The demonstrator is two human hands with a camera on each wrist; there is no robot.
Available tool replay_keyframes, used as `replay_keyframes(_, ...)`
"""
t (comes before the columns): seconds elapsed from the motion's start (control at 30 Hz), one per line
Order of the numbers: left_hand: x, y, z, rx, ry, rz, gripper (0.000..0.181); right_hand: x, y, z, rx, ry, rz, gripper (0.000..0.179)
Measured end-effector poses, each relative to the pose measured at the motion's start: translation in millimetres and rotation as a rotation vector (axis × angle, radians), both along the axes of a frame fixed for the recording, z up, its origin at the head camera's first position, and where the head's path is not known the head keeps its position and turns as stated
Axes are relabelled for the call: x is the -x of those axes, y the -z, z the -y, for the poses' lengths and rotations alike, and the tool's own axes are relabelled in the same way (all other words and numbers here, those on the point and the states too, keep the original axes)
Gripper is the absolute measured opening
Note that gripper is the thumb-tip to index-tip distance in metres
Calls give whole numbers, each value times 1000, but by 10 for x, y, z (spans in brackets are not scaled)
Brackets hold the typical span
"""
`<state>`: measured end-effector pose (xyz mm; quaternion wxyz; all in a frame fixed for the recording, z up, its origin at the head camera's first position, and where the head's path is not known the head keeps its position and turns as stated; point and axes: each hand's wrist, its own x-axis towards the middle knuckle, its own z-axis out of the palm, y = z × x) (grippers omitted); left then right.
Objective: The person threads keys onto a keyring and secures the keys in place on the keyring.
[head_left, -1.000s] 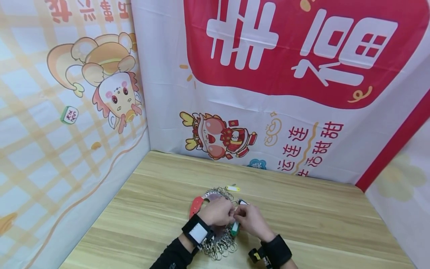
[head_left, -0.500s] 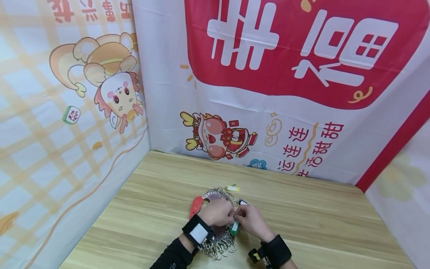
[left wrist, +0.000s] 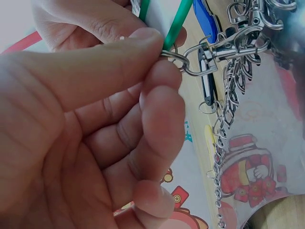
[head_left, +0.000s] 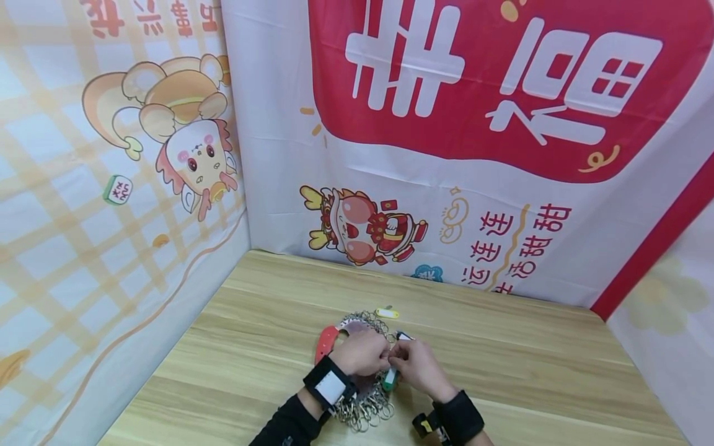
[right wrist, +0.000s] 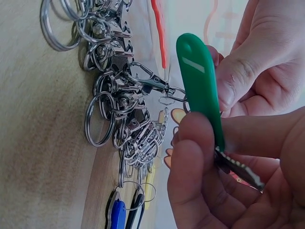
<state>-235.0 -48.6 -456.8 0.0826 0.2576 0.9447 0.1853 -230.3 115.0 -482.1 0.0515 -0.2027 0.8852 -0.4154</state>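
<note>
My left hand point(head_left: 362, 352) pinches a small metal split ring point(left wrist: 175, 57) between thumb and forefinger, in the left wrist view. That ring is linked to a swivel clasp point(left wrist: 238, 45), one of several hooked round the rim of a round key holder with a red part point(head_left: 326, 342). My right hand point(head_left: 417, 368) grips a green key tag point(right wrist: 198, 78) and, in the right wrist view, a key point(right wrist: 240, 169) that sticks out below it. The hands nearly meet at the ring. Fingers partly hide where tag and ring come together.
Several clasps with rings point(head_left: 359, 415) fan out on the wooden table point(head_left: 530, 359). A yellow key tag point(head_left: 387, 313), a black-edged tag point(head_left: 403, 336) and a blue tag point(right wrist: 117, 214) lie beside the holder. Printed cloth walls point(head_left: 273, 155) stand behind and at the sides.
</note>
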Motion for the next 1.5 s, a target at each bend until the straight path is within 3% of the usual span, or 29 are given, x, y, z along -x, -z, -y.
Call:
replay_keyframes(0.63, -20, 7, -9, 1, 15, -37, 34, -37, -38, 16, -40, 8, -38, 10)
replay_keyframes(0.97, -33, -2, -26, 22, 10, -58, 33, -38, -36, 19, -44, 14, -14, 9)
replay_keyframes(1.5, 4, 46, -16, 28, 16, -97, 34, -11, -3, 2, -26, -39, -42, 10)
